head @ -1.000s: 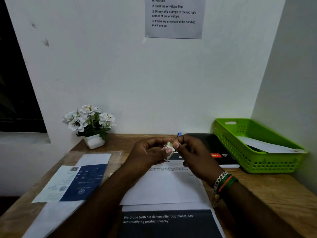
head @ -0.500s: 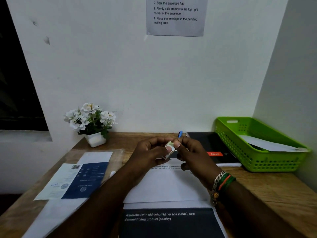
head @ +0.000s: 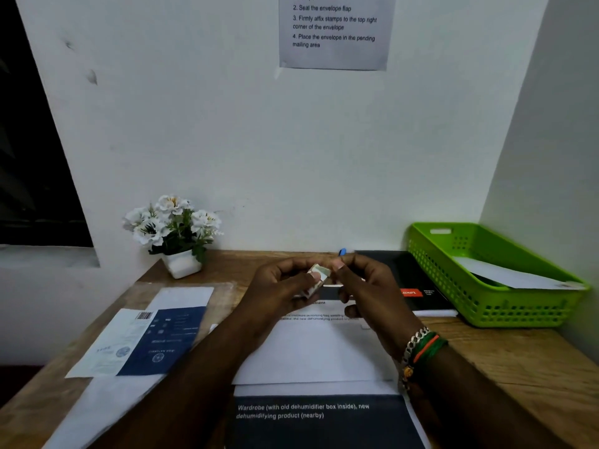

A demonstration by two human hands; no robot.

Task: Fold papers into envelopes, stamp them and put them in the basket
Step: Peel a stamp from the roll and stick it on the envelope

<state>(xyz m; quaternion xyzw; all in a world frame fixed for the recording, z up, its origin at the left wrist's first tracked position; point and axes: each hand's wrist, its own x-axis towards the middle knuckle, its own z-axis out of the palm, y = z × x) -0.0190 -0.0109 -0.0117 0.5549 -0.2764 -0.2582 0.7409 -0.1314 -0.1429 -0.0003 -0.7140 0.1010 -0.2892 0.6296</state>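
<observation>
Flowerpot (head: 181, 264) left, basket (head: 486, 306) right.

Your left hand (head: 285, 291) and right hand (head: 369, 286) meet above the desk (head: 518, 361), with a small stamp (head: 319, 273) between their fingertips. Directly beneath your hands lies an envelope (head: 317, 354), and nearer to you than that, a printed sheet (head: 324, 419). To the left of your left hand a leaflet (head: 146, 341) rests on the desk; behind it, against the wall, stands a flower pot (head: 180, 234). To the right of your right hand lies a notebook (head: 418, 286), and further right a basket (head: 486, 306) with an envelope inside. A pen (head: 342, 252) pokes out behind your right hand. A notice (head: 334, 30) hangs on the wall above.
</observation>
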